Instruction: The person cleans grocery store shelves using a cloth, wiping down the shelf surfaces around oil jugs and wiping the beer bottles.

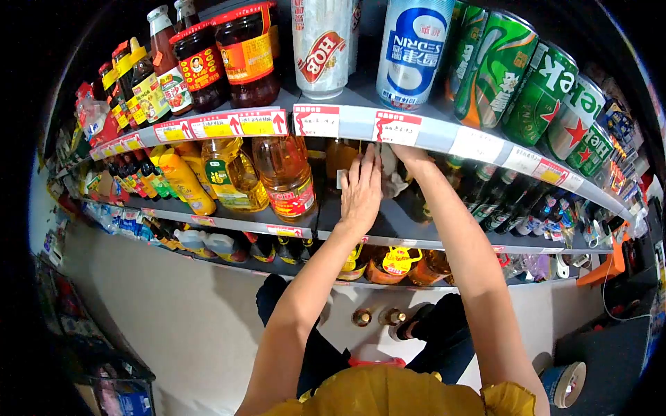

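Note:
My left hand [362, 188] reaches into the middle shelf with its fingers pointing inward, resting by a bottle of amber liquid [340, 159]; what its fingertips touch is hard to make out. Further right, my right hand [409, 158] goes in under the upper shelf's price strip, its fingers hidden. A greyish cloth-like item [393, 182] shows between the two hands. Left of them stand a large bottle of reddish-amber oil [283, 173] and a yellow oil bottle [232, 177]. Above the hands are a white can [322, 52] and a blue-and-white can [413, 52].
Jars of dark sauce [246, 55] and green cans [496, 69] line the upper shelf. Dark bottles [496, 197] stand at the right of the middle shelf. Oil jugs [395, 265] sit below. Two bottles [393, 317] stand on the floor between my feet.

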The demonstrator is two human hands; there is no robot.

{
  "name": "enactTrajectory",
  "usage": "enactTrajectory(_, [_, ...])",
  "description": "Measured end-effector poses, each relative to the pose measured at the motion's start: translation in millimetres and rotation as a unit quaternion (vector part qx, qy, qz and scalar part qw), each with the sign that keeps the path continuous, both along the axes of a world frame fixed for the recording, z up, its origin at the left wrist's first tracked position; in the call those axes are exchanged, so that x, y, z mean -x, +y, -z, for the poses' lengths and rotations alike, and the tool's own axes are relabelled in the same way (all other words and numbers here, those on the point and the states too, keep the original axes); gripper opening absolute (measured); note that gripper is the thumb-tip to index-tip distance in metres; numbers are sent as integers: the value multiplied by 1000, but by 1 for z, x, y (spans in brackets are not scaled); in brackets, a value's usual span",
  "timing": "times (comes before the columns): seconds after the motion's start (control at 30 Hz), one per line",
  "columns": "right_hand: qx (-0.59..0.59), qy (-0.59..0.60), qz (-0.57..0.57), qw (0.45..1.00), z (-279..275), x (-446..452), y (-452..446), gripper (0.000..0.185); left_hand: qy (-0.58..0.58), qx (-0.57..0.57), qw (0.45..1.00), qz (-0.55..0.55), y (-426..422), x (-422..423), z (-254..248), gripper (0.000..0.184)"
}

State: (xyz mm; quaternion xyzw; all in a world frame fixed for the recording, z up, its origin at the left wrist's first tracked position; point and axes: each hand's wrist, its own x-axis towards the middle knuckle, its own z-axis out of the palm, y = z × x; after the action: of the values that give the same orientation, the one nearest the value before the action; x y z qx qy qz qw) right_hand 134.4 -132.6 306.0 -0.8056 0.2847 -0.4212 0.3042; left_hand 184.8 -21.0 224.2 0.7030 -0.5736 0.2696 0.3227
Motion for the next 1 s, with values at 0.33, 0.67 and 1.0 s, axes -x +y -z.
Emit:
enactTrajectory(0.33, [188, 200, 44, 960, -20, 20, 3, 28, 121, -160, 979, 42, 42, -27, 50, 38])
enactTrajectory(0.67, [253, 93, 40, 962, -13, 48, 11, 21, 68, 217, 974, -21, 20, -38, -69, 53])
enactTrajectory(1.0, [282, 78, 51, 955, 1, 47, 10, 22, 167, 202, 964, -49, -15, -58, -36, 65])
